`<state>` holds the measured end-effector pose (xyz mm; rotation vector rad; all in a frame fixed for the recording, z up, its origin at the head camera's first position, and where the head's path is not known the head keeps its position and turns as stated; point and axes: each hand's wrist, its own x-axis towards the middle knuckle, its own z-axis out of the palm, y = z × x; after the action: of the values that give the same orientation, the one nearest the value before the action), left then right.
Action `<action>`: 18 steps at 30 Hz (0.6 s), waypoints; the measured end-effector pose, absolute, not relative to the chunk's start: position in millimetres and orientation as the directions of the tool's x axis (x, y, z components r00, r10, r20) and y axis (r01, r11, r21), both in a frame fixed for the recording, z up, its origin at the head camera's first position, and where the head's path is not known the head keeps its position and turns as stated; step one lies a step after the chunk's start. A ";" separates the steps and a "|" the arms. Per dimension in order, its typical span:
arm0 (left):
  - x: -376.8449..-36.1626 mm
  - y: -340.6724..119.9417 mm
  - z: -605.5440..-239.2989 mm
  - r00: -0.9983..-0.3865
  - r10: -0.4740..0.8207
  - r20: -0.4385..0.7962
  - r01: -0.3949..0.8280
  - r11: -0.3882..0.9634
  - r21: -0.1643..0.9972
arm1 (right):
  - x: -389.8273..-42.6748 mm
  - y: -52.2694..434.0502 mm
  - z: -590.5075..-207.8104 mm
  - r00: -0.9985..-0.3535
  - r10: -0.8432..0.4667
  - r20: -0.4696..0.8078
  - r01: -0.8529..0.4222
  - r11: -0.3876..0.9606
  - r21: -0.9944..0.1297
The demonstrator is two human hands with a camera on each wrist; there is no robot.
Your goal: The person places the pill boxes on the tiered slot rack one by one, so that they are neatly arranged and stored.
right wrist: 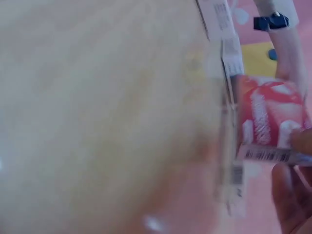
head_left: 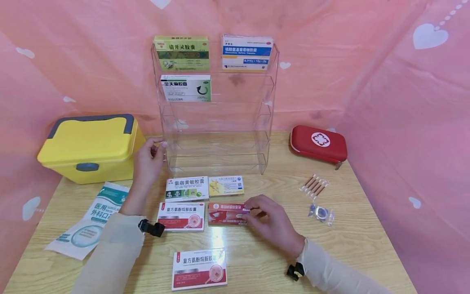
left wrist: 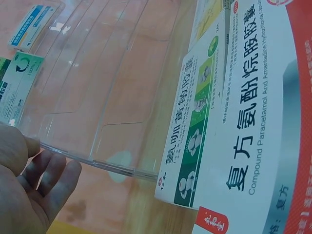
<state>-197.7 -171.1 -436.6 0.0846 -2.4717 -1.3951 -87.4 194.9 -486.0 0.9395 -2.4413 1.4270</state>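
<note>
There are eight boxes [head_left: 225, 220], one rack [head_left: 216, 164], one chest [head_left: 86, 141], one pouch [head_left: 335, 145], one mask packet [head_left: 86, 232].

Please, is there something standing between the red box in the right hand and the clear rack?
Yes. The yellow-and-white box lies on the table between the red box, pinched at its end by the right hand, and the clear rack. Lifting the red box over it would probably avoid contact.

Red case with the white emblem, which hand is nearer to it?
Right. The right hand is in front of the red case and to its left, its grip on a red medicine box; the left hand is farther off, at the clear rack's left side.
</note>
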 end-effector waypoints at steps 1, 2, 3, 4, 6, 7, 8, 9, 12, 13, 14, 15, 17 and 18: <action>-197.7 -171.1 -436.7 -0.953 -0.194 0.232 0.098 0.527 0.844 | -93.0 196.1 -480.7 -0.770 -0.431 0.471 -0.619 0.322 -0.717; -197.7 -171.1 -436.7 -0.954 -0.191 0.233 0.100 0.526 0.845 | -100.2 197.3 -473.4 -0.750 -0.420 0.511 -0.647 0.301 -0.701; -197.6 -171.2 -436.6 -0.954 -0.190 0.233 0.102 0.525 0.845 | -109.0 197.9 -462.6 -0.730 -0.407 0.549 -0.673 0.289 -0.681; -197.7 -171.3 -436.6 -0.954 -0.189 0.234 0.103 0.524 0.845 | -119.2 198.2 -449.6 -0.705 -0.392 0.591 -0.704 0.282 -0.652; -198.0 -171.5 -436.0 -0.953 -0.191 0.237 0.105 0.524 0.845 | -142.5 198.5 -418.4 -0.657 -0.359 0.663 -0.753 0.295 -0.588; -198.3 -171.5 -435.5 -0.952 -0.192 0.236 0.104 0.524 0.845 | -154.5 198.3 -400.7 -0.645 -0.341 0.685 -0.764 0.313 -0.564; -198.8 -171.7 -435.2 -0.952 -0.194 0.237 0.103 0.526 0.844 | -166.3 197.6 -382.5 -0.641 -0.322 0.697 -0.766 0.331 -0.551; -199.2 -171.8 -434.7 -0.952 -0.193 0.236 0.101 0.528 0.843 | -178.0 197.1 -364.1 -0.640 -0.306 0.705 -0.764 0.353 -0.540; -200.7 -171.8 -433.8 -0.954 -0.190 0.234 0.101 0.529 0.842 | -211.0 197.5 -315.5 -0.665 -0.288 0.689 -0.739 0.385 -0.553; -200.8 -171.9 -433.5 -0.955 -0.188 0.231 0.099 0.530 0.842 | -221.7 198.0 -301.5 -0.671 -0.289 0.683 -0.732 0.402 -0.550; -200.8 -171.9 -433.4 -0.955 -0.188 0.230 0.099 0.530 0.842 | -231.9 198.8 -289.0 -0.676 -0.297 0.675 -0.726 0.427 -0.539; -200.5 -171.7 -433.1 -0.955 -0.187 0.229 0.100 0.527 0.844 | -242.2 199.7 -278.3 -0.671 -0.308 0.675 -0.727 0.453 -0.516; -199.9 -171.7 -433.3 -0.955 -0.189 0.227 0.096 0.527 0.844 | -262.6 202.3 -263.1 -0.650 -0.336 0.682 -0.734 0.513 -0.446; -199.5 -171.7 -433.5 -0.956 -0.188 0.225 0.095 0.529 0.843 | -272.1 203.8 -257.8 -0.639 -0.350 0.685 -0.732 0.550 -0.402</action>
<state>-199.5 -171.7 -433.5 0.0781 -2.4823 -1.3954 -272.1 203.8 -257.8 0.8696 -2.2477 0.9320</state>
